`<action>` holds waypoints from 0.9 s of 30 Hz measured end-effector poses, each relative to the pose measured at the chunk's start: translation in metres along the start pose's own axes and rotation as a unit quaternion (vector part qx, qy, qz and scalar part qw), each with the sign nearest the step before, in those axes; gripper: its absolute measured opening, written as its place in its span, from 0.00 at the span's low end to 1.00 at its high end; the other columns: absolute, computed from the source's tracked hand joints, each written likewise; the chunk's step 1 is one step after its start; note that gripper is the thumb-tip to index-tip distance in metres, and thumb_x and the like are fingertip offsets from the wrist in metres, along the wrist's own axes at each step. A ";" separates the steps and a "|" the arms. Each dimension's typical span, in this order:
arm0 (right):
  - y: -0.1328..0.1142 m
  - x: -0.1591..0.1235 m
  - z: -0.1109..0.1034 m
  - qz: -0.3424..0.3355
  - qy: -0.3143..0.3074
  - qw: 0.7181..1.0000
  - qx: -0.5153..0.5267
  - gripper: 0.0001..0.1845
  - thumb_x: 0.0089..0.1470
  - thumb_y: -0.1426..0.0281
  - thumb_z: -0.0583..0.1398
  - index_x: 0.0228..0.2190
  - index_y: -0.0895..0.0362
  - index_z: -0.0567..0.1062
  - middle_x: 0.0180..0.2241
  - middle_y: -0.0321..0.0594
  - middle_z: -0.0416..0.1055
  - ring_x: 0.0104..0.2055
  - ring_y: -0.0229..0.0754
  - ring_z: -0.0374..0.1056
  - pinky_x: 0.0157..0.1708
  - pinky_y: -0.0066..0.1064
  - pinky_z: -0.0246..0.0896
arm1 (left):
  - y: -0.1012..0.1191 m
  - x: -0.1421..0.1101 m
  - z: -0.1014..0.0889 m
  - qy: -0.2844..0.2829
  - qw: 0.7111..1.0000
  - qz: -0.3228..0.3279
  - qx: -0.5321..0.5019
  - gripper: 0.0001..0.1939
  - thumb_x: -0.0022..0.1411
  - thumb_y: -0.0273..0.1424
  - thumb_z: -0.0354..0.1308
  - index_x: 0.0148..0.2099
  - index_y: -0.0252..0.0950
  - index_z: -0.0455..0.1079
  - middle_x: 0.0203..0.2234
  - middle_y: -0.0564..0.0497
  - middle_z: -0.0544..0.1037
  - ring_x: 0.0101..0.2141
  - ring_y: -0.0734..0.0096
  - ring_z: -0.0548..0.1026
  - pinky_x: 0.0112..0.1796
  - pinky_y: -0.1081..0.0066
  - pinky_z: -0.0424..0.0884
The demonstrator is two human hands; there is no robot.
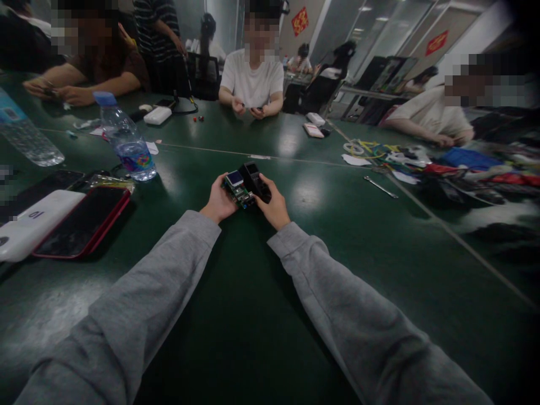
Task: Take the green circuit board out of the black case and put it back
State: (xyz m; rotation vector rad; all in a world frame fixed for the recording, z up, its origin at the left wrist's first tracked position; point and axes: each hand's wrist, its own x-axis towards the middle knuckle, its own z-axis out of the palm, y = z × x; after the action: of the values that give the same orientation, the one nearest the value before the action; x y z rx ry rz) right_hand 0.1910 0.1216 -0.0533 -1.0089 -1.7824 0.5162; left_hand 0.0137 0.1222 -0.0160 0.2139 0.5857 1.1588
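Observation:
My left hand (pixel 220 201) is closed around a green circuit board (pixel 239 194) that carries a small screen (pixel 235 179). The board is tilted, its screen facing up. Close beside it, my right hand (pixel 273 203) grips a black plastic case (pixel 254 177) between thumb and fingers. Board and case overlap in view at the middle of the green table (pixel 270 292); whether they touch I cannot tell. Most of the left fingers are hidden behind the board, and some right fingers behind the case.
On the left stand two water bottles (pixel 129 140), near a red-edged phone (pixel 86 219) and a white phone-like device (pixel 40 219). A wrench (pixel 380 187) lies to the right, before a pile of cables and cloth (pixel 459 169). Several people sit around the table.

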 end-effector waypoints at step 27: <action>-0.007 -0.001 0.000 0.001 -0.003 1.000 -0.012 0.34 0.55 0.68 0.64 0.62 0.46 0.66 0.60 0.40 0.70 0.62 0.50 0.68 0.64 0.52 0.64 | 0.000 -0.003 0.003 0.007 1.000 0.000 0.005 0.14 0.63 0.43 0.55 0.39 0.38 0.72 0.26 0.48 0.79 0.40 0.55 0.80 0.48 0.55 0.73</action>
State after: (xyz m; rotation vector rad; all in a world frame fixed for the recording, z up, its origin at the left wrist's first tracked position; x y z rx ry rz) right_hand 0.1881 0.1169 -0.0488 -1.0260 -1.7978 0.5013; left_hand 0.0144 0.1204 -0.0124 0.2145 0.6052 1.1578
